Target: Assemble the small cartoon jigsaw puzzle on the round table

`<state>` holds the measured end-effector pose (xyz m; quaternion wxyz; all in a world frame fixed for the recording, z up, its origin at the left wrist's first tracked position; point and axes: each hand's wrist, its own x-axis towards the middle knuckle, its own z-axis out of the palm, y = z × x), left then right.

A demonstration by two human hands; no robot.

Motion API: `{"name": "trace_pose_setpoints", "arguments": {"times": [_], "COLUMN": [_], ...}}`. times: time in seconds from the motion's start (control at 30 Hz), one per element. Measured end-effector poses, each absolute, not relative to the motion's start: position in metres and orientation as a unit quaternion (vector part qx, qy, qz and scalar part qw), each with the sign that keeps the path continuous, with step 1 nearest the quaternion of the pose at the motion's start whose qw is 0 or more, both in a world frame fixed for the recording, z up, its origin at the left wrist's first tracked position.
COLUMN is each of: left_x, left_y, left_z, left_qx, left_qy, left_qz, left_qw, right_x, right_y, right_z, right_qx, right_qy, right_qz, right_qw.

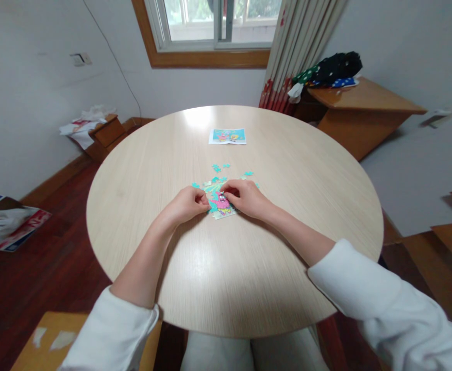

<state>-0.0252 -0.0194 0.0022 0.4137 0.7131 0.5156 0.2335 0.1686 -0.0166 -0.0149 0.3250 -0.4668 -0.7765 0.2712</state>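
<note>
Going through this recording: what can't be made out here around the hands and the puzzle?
Head view, the only one:
- Curled fingers of the left hand and right hand hide whether either pinches a piece.
- The partly built jigsaw with a pink figure: its side edges lie under both hands.
- The loose teal cardboard pieces: too small to count or tell shapes.
- The small rectangular printed picture card: too small to read.

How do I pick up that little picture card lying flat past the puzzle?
Probably by its near edge or a near corner, reaching across from your side. The picture card lies flat on the table, thin, with nothing to wrap around, so a fingernail under the edge, then a pinch, suits it. Nothing lies on it; the loose teal pieces sit nearer you, apart from it.
</note>
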Motion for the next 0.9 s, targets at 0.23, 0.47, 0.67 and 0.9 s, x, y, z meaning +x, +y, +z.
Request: {"name": "trace_pose_setpoints", "arguments": {"times": [0.23,0.47,0.67,0.9], "left_x": [-0.025,-0.023,-0.026,-0.043], "left_y": [-0.019,-0.02,-0.015,0.006], "left_z": [0.001,0.004,0.005,-0.002], "left_qx": [0.714,0.703,0.611,0.49], "left_qy": [0.521,0.516,0.568,0.644], "left_qz": [0.238,0.254,0.352,0.492], "left_qw": [0.402,0.418,0.424,0.321], "right_x": [0.169,0.167,0.162,0.156], "right_y": [-0.016,0.005,0.035,0.043], "right_z": [-0.016,-0.016,-0.026,-0.023], "right_qx": [-0.467,-0.478,-0.464,-0.508], "right_qy": [-0.773,-0.784,-0.824,-0.828], "right_qz": [0.27,0.175,0.112,0.093], "right_qw": [0.333,0.354,0.305,0.221]}}
